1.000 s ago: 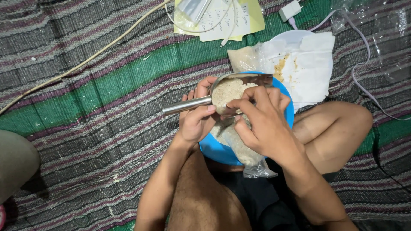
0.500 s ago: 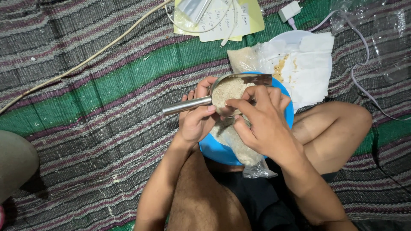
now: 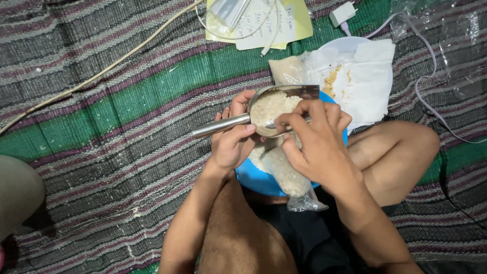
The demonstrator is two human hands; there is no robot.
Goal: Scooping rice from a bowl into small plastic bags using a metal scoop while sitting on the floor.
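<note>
My left hand (image 3: 231, 142) grips a steel scoop (image 3: 269, 109) by its long handle; the cup is full of pale grain. It hovers over a blue bowl (image 3: 258, 180) between my legs. My right hand (image 3: 314, 139) is closed over the scoop's near rim, pinching what looks like a small spoon, mostly hidden by the fingers. Under the scoop a clear plastic bag of grain (image 3: 286, 175) lies in the bowl, its tail hanging over the near rim.
A second bag of grain (image 3: 286, 71) and a stained white paper (image 3: 360, 81) over a white plate lie just beyond the bowl. Yellow papers (image 3: 264, 23), a white charger (image 3: 342, 12) with cable, a cord (image 3: 101, 73) and clear plastic (image 3: 446, 45) rest on the striped mat.
</note>
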